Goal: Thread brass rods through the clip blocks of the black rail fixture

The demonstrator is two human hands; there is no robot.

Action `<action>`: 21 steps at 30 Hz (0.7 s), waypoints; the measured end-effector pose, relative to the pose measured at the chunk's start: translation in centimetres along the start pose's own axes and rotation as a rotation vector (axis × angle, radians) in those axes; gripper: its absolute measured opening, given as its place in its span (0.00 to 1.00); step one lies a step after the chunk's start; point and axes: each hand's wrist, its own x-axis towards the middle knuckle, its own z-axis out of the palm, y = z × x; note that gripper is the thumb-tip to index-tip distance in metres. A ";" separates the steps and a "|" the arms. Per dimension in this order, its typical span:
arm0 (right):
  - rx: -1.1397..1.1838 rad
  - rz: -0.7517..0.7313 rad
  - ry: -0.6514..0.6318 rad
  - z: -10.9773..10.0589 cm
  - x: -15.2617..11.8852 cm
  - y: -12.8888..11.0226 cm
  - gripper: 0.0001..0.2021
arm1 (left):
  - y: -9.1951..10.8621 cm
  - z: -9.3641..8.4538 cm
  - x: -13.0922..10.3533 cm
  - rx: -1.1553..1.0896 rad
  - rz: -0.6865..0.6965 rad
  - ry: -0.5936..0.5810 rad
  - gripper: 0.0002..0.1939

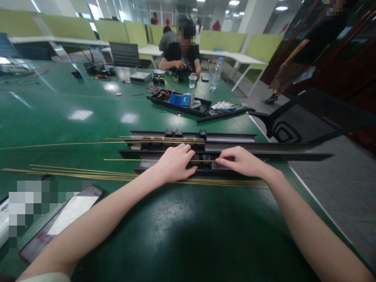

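Observation:
My left hand [178, 162] lies over the nearest black rail [226, 171], its fingers bent round a black block [195, 158]; part of the block is hidden. A thin brass rod [129, 159] runs under this hand and over the blocks. Its right end is pinched between the thumb and fingers of my right hand [236, 160]. Another black block [206, 160] sits on the rail between the hands. Behind them, more rods [176, 140] lie across black blocks [178, 134] on further rails [293, 156]. Several loose rods [88, 172] lie in front, passing below my left wrist.
A phone [73, 211] lies at the lower left. Beyond the rails are a black tray [179, 102] with blue parts, gloves [223, 107], a cup [192, 81] and a bottle [216, 74]. One person sits opposite; another stands at right near a chair [311, 117].

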 end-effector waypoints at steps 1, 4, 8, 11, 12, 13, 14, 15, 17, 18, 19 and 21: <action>0.001 0.003 -0.001 0.0 0.0 0.1 0.20 | 0.0 0.0 0.0 0.000 -0.004 -0.005 0.19; 0.015 0.017 -0.007 -0.1 -0.1 0.2 0.21 | 0.0 -0.1 0.0 -0.003 -0.016 -0.023 0.19; 0.034 0.027 -0.019 -0.2 -0.1 0.2 0.21 | 0.0 0.0 0.0 -0.004 -0.012 -0.015 0.19; 0.030 0.030 -0.022 -0.3 -0.2 0.1 0.20 | -0.1 0.2 0.0 0.003 -0.007 0.001 0.19; 0.028 0.031 -0.021 -0.3 -0.2 0.1 0.20 | -0.1 0.2 0.0 0.007 -0.005 0.006 0.19; 0.027 0.033 -0.020 -0.3 -0.2 0.1 0.20 | -0.1 0.2 0.0 0.009 -0.003 0.011 0.19; 0.028 0.033 -0.019 -0.3 -0.3 0.1 0.20 | -0.1 0.2 0.0 0.011 0.000 0.013 0.19; 0.029 0.033 -0.018 -0.3 -0.3 0.2 0.20 | 0.0 0.2 0.0 0.012 0.001 0.015 0.19; 0.037 0.032 -0.022 -0.4 -0.3 0.2 0.20 | 0.0 0.2 0.0 0.014 0.003 0.013 0.19; 0.042 0.034 -0.023 -0.4 -0.3 0.2 0.21 | 0.0 0.2 0.0 0.015 0.003 0.011 0.19; 0.045 0.037 -0.022 -0.5 -0.3 0.2 0.21 | -0.1 0.1 0.0 0.016 0.003 0.009 0.19; 0.051 0.044 -0.020 -0.5 -0.3 0.2 0.20 | -0.1 0.1 0.0 0.014 -0.002 0.003 0.19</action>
